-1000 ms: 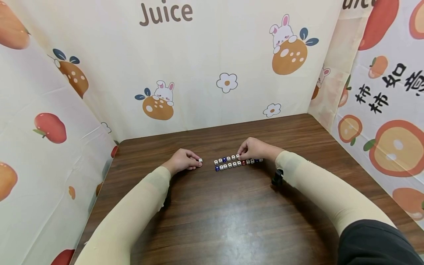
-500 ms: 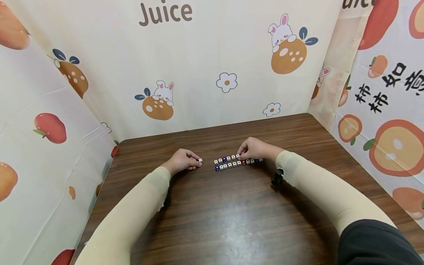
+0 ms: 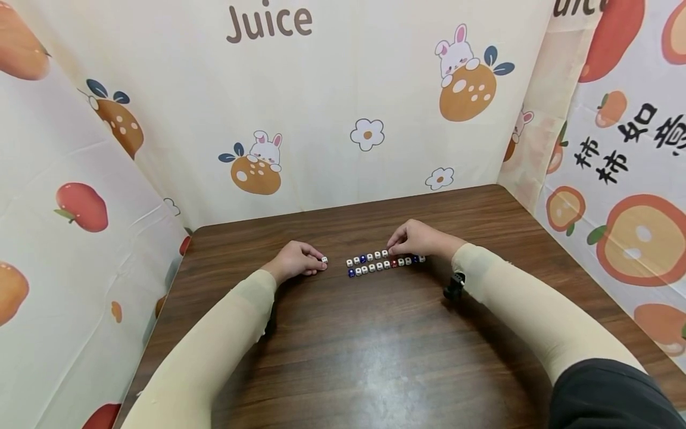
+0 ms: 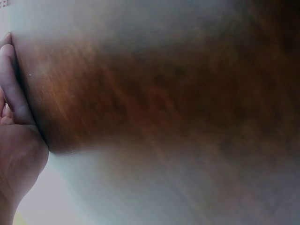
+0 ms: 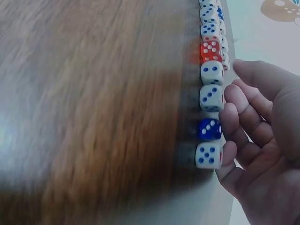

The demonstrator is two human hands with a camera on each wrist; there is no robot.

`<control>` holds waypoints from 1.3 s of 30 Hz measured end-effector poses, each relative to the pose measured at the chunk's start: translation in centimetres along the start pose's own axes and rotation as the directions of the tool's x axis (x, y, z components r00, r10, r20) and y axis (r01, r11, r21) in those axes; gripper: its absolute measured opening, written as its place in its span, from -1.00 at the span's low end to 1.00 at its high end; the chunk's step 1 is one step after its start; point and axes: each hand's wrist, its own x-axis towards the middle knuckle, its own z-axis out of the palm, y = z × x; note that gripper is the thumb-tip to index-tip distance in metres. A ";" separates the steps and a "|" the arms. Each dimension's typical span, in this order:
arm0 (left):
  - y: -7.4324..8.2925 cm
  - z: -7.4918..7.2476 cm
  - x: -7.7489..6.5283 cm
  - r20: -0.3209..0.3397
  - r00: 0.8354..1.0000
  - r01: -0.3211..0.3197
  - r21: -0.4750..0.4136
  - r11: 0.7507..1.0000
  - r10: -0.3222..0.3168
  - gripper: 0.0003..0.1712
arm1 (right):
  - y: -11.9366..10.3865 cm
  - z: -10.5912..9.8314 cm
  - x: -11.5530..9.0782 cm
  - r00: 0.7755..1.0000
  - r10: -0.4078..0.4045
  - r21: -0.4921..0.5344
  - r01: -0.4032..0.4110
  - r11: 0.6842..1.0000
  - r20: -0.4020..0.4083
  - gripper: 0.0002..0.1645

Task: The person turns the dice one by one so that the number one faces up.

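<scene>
My left hand (image 3: 296,260) pinches a white die (image 3: 324,259) between thumb and fingertips, left of two rows of dice. In the left wrist view only part of that hand (image 4: 21,154) shows, at the left edge. A blue die (image 3: 351,273) starts the longer front row, which also has a red die (image 3: 394,263) among white ones. Behind it runs a shorter row, mostly white with one blue die (image 3: 362,258). My right hand (image 3: 415,238) is at this row's right end, fingertips beside the last white die (image 3: 384,253). In the right wrist view its fingers are loosely bent, with no die visible between them.
The brown wooden table (image 3: 343,345) extends in front of the rows. A printed cloth (image 3: 332,89) hangs behind it and along both sides. A black device (image 3: 454,287) is strapped at the right wrist.
My right hand has shifted slightly right, off the back row's last die, and more of the front row's right end shows. The left hand and its die have stayed put.
</scene>
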 end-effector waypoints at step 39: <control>0.4 0.2 -0.5 0.002 1.000 -0.016 -0.004 1.000 0.016 -0.68 | 5.4 -2.3 -6.5 0.999 0.044 0.061 -0.042 0.997 -0.031 -0.74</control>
